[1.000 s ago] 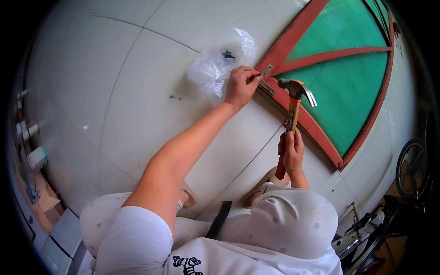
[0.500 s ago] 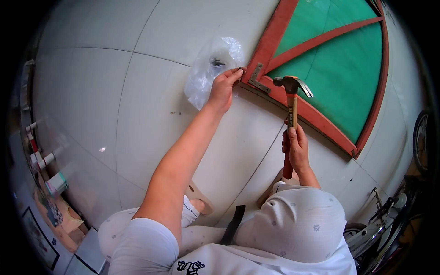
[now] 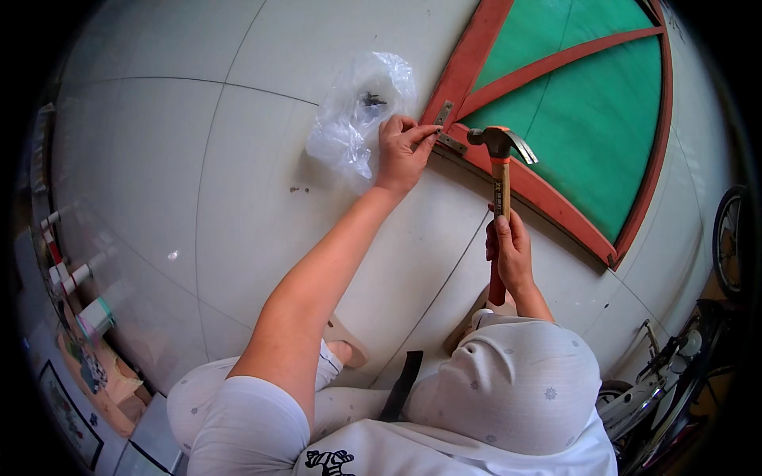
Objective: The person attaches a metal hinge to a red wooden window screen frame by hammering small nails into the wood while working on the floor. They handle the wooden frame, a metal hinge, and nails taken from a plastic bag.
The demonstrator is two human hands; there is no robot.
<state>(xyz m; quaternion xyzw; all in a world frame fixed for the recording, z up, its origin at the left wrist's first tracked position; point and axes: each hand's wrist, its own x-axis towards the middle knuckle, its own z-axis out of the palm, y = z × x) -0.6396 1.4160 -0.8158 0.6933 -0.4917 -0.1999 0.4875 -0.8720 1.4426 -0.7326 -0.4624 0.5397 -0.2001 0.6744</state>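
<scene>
My right hand (image 3: 513, 250) grips a claw hammer (image 3: 502, 190) by its wood-and-red handle, head up, near the lower edge of a red wooden frame (image 3: 548, 198) with green mesh (image 3: 587, 127). A metal L-shaped corner bracket (image 3: 451, 143) lies on the frame's near corner. Over that bracket my left hand (image 3: 405, 155) has thumb and forefinger pinched together; whatever sits between them is too small to make out. Just beyond the left hand, a clear plastic bag (image 3: 341, 131) lies on the floor with small dark pieces (image 3: 371, 100) in it.
The frame lies on pale floor tiles (image 3: 270, 151). Two tiny brownish bits (image 3: 298, 190) are on the floor left of my forearm. Bicycles (image 3: 675, 373) stand at the right. My feet in sandals (image 3: 349, 341) are close below. Boxes and a framed picture (image 3: 70, 412) line the left edge.
My left hand has moved right from beside the frame's corner onto the bracket. The hammer stays upright in my right hand, nearly unmoved.
</scene>
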